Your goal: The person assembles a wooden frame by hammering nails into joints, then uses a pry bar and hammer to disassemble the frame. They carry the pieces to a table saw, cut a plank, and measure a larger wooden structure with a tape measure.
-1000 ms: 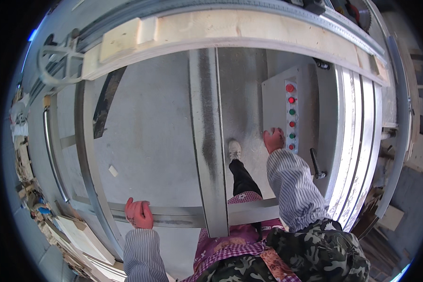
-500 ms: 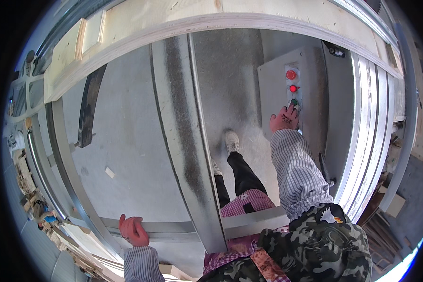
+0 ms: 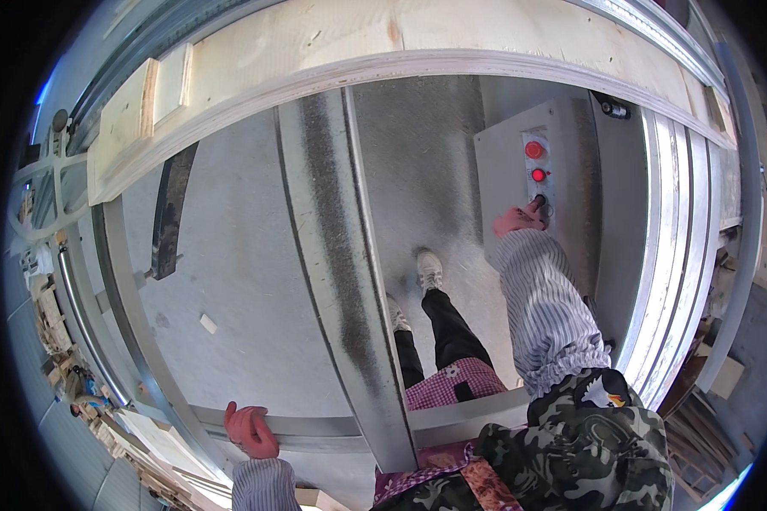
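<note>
My right hand, in a pink-red glove, is at the grey control box. One finger reaches out onto the lowest button, which it partly covers; nothing is held in this hand. Above that button are a lit red button and a larger red knob. Far to the left, my left hand, gloved alike, is closed over the low metal rail, its fingers curled across the top.
A wide steel beam runs lengthwise between my hands. Pale plywood spans the far side, and bright metal rails stand at right. A dark bar hangs at left, near a white handwheel. Wood scraps lie beyond the frame.
My right hand has gone from fingers spread over the lowest button to one finger on it. The red button looks brighter. The view has shifted slightly; my left hand stays on the rail.
</note>
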